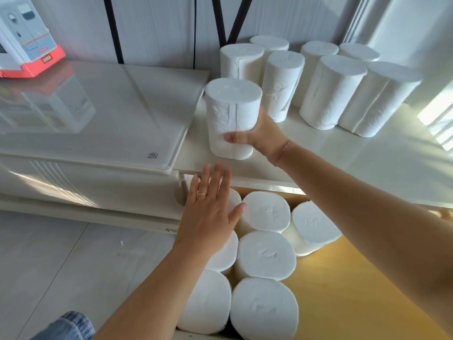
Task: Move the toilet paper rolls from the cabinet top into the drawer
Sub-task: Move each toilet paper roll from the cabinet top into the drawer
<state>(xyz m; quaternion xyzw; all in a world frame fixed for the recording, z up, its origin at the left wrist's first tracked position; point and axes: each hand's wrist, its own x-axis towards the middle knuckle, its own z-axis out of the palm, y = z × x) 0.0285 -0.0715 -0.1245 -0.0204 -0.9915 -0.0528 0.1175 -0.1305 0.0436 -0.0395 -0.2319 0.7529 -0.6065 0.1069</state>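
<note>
Right hand (259,133) grips one upright toilet paper roll (230,111): thumb across the front, fingers wrapped behind and hidden. The roll is at the front left corner of the cabinet top (343,155); can't tell if it's lifted or resting on the surface.

Left hand (208,212) is flat, fingers (217,180) straight and spread, holding nothing. It hovers over the left back part of the open drawer (355,278).

Seven rolls in drawer (266,255), upright, packed along the left side, touching; two are partly hidden by the left hand.

Seven more rolls (331,92) stand clustered at the back edge of the cabinet top.

A glossy white appliance (110,114) sits just left of the cabinet, with a red-and-white box (27,45) on its far left corner.
</note>
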